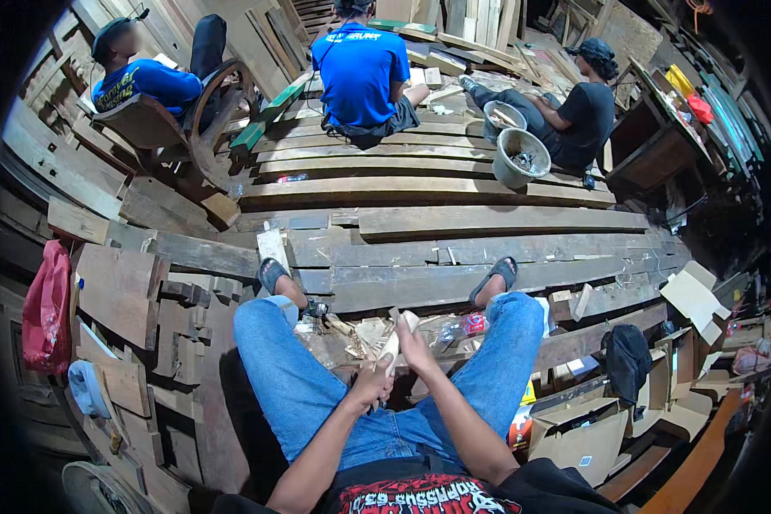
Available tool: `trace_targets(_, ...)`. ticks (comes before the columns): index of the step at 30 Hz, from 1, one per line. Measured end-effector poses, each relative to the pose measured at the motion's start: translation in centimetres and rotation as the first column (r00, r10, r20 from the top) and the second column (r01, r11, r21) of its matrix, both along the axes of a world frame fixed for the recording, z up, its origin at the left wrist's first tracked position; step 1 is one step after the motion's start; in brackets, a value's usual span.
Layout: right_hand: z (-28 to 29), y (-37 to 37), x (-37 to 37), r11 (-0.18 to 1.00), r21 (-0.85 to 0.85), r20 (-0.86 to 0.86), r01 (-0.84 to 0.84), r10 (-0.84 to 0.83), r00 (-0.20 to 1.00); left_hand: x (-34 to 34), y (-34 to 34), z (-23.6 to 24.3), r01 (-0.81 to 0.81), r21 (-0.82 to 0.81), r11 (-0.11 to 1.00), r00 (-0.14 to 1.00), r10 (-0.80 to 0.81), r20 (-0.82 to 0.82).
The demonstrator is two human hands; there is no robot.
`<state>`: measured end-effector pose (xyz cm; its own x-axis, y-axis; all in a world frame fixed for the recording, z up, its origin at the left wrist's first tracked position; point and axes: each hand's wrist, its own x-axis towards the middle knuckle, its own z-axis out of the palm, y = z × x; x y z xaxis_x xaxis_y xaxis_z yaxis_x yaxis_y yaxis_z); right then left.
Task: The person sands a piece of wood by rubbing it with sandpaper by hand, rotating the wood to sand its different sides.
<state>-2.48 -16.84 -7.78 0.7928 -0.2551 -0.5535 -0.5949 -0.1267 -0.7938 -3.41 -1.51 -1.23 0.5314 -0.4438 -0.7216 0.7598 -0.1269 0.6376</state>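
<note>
Between my knees, my left hand (371,383) is closed round the lower part of a pale piece of wood (391,346). My right hand (415,347) is closed along its upper part, slightly farther from me. The wood stands tilted, its far end pointing away from my body. A small greyish edge shows by the upper end; I cannot tell whether it is a tool. Pale wood shavings and chips (367,332) lie just beyond my hands. A clear plastic bottle with a red label (471,325) lies near my right knee.
Ahead are long wooden planks (497,221), with three people seated beyond. Two buckets (521,158) stand beside the person at the right. Cardboard boxes (578,437) and a black bag or cloth (627,361) are at my right. A red bag (48,307) hangs at my left beside stacked boards (116,291).
</note>
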Motion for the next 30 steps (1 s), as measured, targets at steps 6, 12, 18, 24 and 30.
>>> trace_targets(6,0.5,3.3,-2.8,0.989,-0.145,0.241,-0.011,0.046,0.969,0.3,0.5,-1.9,-0.046,0.029,0.999,0.994,0.043,0.097)
trace_targets(12,0.3,3.3,-2.3,0.971,-0.233,0.301,0.047,0.027,0.953,0.9,0.7,-1.4,-0.116,-0.071,0.991,0.993,0.114,-0.033)
trace_targets(18,-2.6,-0.7,0.1,0.988,-0.120,0.059,0.096,-0.089,0.994,0.0,-0.8,-0.5,0.002,-0.082,0.997,1.000,0.000,0.021)
trace_targets(24,1.6,3.2,-1.3,1.000,-0.019,0.217,0.003,0.001,0.976,0.8,1.2,-1.2,-0.159,-0.075,0.984,0.982,0.150,-0.118)
trace_targets(30,0.8,1.4,-0.7,0.982,0.176,0.070,0.073,-0.087,0.994,1.0,0.6,-0.5,-0.083,-0.129,0.988,0.991,0.068,-0.116)
